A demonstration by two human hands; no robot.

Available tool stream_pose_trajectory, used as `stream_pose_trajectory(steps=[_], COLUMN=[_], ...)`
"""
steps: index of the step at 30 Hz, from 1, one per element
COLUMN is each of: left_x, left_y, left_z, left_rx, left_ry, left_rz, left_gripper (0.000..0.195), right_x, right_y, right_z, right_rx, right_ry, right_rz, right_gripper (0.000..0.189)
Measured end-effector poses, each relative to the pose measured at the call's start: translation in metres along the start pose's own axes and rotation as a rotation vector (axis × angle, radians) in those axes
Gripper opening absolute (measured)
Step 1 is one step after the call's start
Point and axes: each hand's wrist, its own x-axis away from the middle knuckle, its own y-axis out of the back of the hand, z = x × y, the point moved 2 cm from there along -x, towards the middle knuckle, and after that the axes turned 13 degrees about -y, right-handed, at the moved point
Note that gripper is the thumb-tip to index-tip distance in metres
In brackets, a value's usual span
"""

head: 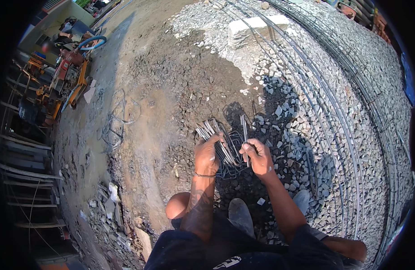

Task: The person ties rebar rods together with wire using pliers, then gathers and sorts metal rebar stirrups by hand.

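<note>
A bundle of bent steel rebar stirrups (220, 143) is gripped in my left hand (207, 152), its thumb lying across the rods. Close to its right, my right hand (258, 156) pinches a narrow pair of steel rods (244, 130), held roughly upright in the picture. Below and between the hands, more bent stirrups (227, 172) rest on the dark, stony ground; how they connect with the held ones is partly hidden. My shoes (240, 214) stand just beneath the hands.
Long rebar (324, 91) curves over gravel (359, 84) at right, beside a tied rebar cage (373, 98). A pale stone block (254, 28) lies ahead. Loose wire (118, 125) lies left. Orange and red machinery (64, 76), people and wooden poles (28, 171) line the far left.
</note>
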Motion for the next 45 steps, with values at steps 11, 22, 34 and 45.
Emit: stream_pose_trajectory(steps=[11,22,34,45], left_x=[0.003,0.000,0.016,0.009], left_y=[-0.005,0.001,-0.013,-0.014], left_z=[0.004,0.000,0.003,0.038], left_rx=[-0.045,-0.052,-0.281,-0.660], left_ry=[0.044,0.110,0.201,-0.103], left_rz=[0.019,0.060,0.375,0.518], left_gripper=[0.012,0.013,0.027,0.035], right_x=[0.005,0.010,-0.008,0.004], right_y=[-0.001,0.031,0.034,0.042], right_z=[0.003,0.016,-0.012,-0.012], right_rx=[0.108,0.296,0.714,0.501], right_ry=[-0.006,0.062,0.432,0.274], right_rz=[0.018,0.073,0.160,-0.510], right_gripper=[0.024,0.020,0.014,0.022])
